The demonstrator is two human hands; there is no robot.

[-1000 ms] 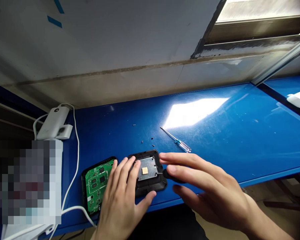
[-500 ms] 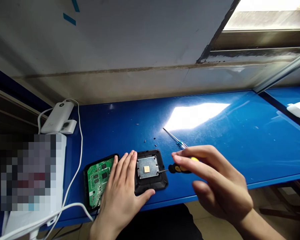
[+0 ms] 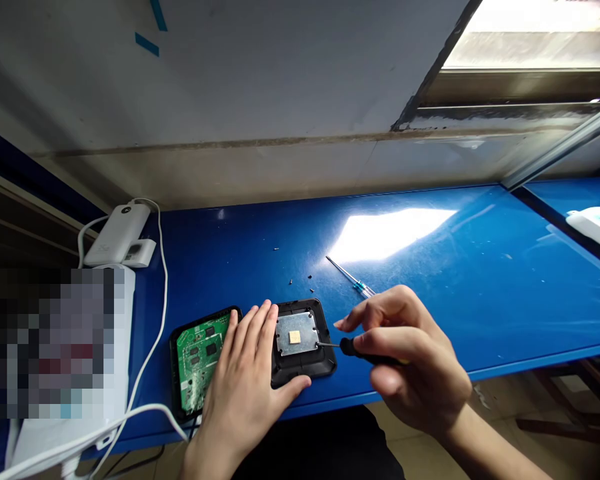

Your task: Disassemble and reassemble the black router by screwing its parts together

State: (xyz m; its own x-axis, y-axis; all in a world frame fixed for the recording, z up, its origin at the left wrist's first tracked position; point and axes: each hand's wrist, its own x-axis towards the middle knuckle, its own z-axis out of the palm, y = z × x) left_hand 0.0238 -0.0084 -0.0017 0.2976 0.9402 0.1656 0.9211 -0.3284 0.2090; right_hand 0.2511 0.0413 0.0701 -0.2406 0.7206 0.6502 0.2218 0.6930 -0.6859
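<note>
My right hand is closed on a dark-handled screwdriver, whose thin shaft points left. Its tip meets the right edge of a silver metal plate, which has a small beige square pad on it. That plate sits inside a black casing half. Fingers stretched out, my left hand lies flat across the casing's left side and the right part of a green circuit board in another black shell.
Several tiny screws lie behind the casing. A second screwdriver with a clear handle rests beyond my right hand. White devices and a white cable are at the left, and a white object is at far right.
My right hand has shifted slightly left, its fingers now wrapped lower round the screwdriver handle, covering the yellow part. My left hand stays in place.
</note>
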